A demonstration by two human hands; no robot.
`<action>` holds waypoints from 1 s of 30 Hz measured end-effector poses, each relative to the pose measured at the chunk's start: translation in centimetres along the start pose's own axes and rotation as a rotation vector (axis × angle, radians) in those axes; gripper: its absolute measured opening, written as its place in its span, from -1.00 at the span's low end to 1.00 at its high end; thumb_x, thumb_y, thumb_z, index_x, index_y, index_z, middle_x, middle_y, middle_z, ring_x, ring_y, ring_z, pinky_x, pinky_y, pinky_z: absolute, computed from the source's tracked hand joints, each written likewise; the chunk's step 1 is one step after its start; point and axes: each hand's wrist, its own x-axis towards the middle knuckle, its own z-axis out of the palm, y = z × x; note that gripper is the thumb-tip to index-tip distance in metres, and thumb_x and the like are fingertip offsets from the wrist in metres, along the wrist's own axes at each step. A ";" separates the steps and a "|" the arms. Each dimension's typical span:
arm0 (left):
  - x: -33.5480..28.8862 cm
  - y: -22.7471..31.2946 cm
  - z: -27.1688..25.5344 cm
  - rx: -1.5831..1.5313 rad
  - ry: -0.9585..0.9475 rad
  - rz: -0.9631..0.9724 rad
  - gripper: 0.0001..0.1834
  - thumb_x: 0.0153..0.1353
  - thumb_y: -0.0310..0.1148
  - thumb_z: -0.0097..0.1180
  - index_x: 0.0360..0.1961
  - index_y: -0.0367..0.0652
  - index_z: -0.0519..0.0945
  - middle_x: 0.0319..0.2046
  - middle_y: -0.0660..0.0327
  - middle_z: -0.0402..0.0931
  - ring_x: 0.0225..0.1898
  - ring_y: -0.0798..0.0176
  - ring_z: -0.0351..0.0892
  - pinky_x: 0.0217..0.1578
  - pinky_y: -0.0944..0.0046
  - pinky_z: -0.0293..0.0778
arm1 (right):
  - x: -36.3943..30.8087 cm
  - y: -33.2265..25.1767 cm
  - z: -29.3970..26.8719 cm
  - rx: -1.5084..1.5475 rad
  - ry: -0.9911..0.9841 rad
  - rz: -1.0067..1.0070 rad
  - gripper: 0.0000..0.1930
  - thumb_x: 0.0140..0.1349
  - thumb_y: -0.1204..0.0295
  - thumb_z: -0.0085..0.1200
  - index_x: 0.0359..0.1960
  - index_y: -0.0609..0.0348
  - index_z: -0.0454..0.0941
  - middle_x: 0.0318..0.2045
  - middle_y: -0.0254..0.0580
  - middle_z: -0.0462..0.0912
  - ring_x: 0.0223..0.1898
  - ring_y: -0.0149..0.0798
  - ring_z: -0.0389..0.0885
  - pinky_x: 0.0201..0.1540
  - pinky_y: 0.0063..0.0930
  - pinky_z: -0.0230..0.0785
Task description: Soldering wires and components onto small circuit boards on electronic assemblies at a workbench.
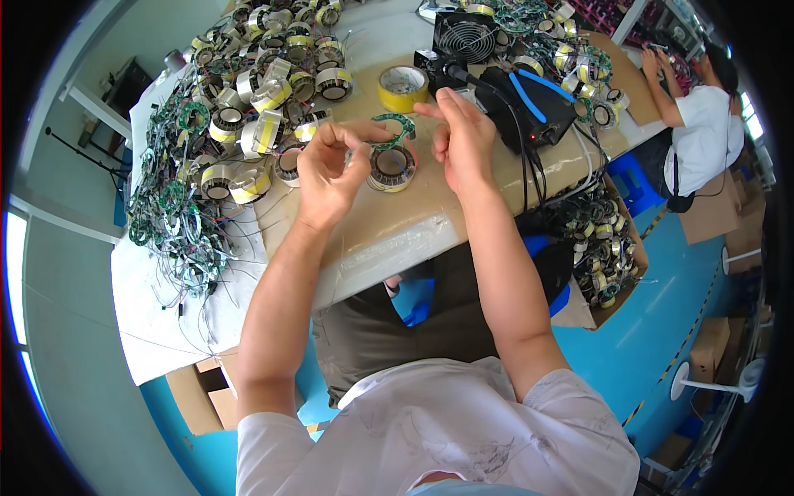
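My left hand (335, 169) is closed in a pinch, with a green curved circuit board (399, 124) at its fingertips. Just under the board, a round wire-wound coil ring (391, 169) rests on the brown tabletop covering. To the right of these, my right hand (466, 136) is raised with its fingers apart, and nothing shows between them. Behind the coil ring stands a roll of yellow tape (403, 88). Thin wires run between the board and the coil ring, though where they join is too small to make out.
A heap of yellow-taped coil rings (269, 91) fills the table's left, beside a tangle of green boards (178, 215). Blue-handled pliers (542, 91) lie on a black device (521, 107) near a fan (466, 41). A box of coil rings (608, 256) sits lower right. A co-worker (703, 124) sits beyond.
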 end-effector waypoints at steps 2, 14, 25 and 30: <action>-0.1 0.1 -0.1 0.028 -0.040 0.004 -0.90 0.25 -0.67 -0.02 -0.32 -0.23 0.41 -0.09 -0.10 0.65 0.14 0.01 0.54 0.25 0.02 0.34 | 1.4 -0.7 0.1 0.019 0.125 -0.005 -0.50 0.35 0.28 0.17 0.22 0.34 0.41 -0.14 0.03 0.73 -0.68 -0.58 0.32 -0.66 -0.63 0.13; -0.2 0.1 -0.3 0.039 -0.035 0.019 -0.88 0.23 -0.69 -0.05 -0.34 -0.22 0.40 -0.09 -0.10 0.65 0.16 0.00 0.53 0.26 0.01 0.33 | 2.7 -1.8 -1.3 -0.635 0.354 -0.433 -0.68 0.48 0.24 -0.03 -0.14 0.32 0.56 -0.39 -0.15 0.77 -0.64 -0.31 0.64 -0.65 -0.48 0.47; 0.0 0.0 -0.2 0.029 -0.020 0.036 -0.89 0.18 -0.69 0.03 -0.34 -0.26 0.42 -0.12 -0.07 0.66 0.07 0.06 0.60 0.22 0.05 0.39 | -5.5 2.5 -3.3 0.053 -0.037 -0.726 -0.74 0.43 0.34 0.06 -0.02 0.26 0.42 -0.49 -0.12 0.57 -0.75 -0.53 0.33 -0.70 -0.61 0.23; 0.1 -0.1 -0.1 0.022 -0.030 0.039 -0.89 0.18 -0.70 0.02 -0.34 -0.27 0.41 -0.12 -0.08 0.66 0.07 0.06 0.60 0.22 0.05 0.39 | -5.9 2.7 -3.8 -0.040 -0.039 -0.776 -0.69 0.52 0.22 -0.09 -0.10 0.28 0.46 -0.64 -0.24 0.50 -0.78 -0.48 0.28 -0.76 -0.54 0.20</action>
